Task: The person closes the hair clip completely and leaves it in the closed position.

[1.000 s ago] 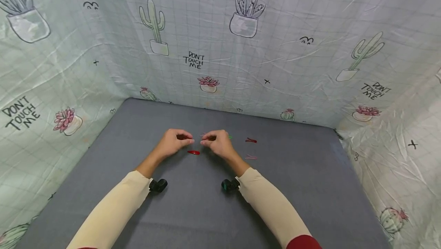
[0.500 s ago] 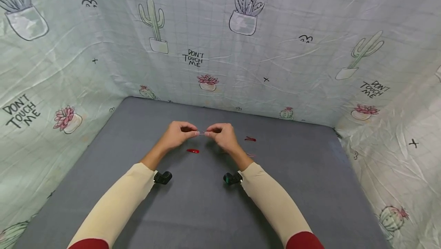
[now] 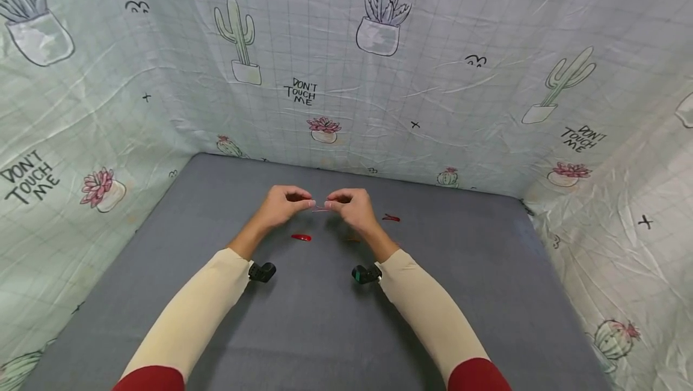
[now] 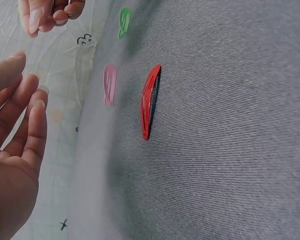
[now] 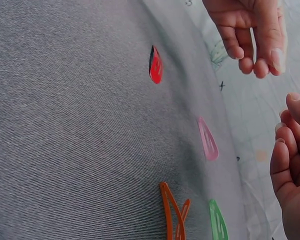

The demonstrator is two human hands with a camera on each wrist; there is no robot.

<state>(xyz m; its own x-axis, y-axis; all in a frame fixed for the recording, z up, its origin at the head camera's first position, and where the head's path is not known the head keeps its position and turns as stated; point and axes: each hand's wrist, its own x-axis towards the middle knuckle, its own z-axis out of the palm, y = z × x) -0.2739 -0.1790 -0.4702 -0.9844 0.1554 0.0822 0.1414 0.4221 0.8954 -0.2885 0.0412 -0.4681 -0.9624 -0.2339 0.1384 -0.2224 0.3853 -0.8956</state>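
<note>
Cactus-print cloth [image 3: 346, 84] behind a grey tabletop [image 3: 314, 331]

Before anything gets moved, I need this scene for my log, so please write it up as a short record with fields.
Surface: grey cloth
Backdrop: fabric printed with cacti
Hands: left hand and right hand facing each other, no clip visible in either
Between hands, head view: pink clip
Nearer the person: red clip
Right of right hand: second red clip, splayed
Cut by right wrist view's edge: orange clip, splayed; green clip
</note>
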